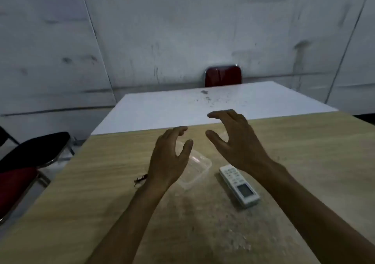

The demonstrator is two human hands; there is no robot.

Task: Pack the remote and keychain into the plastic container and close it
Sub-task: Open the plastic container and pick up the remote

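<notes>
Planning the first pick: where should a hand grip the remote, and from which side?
Grip the white remote across its narrow width at mid-body, coming from above with the right hand, probably. It lies flat and face up on the wooden table, long sides clear, right of the plastic container.

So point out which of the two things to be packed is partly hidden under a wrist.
The keychain, lying on the wooden table and poking out from beneath the left hand's wrist. The white remote lies in full view, right of the container.
</notes>
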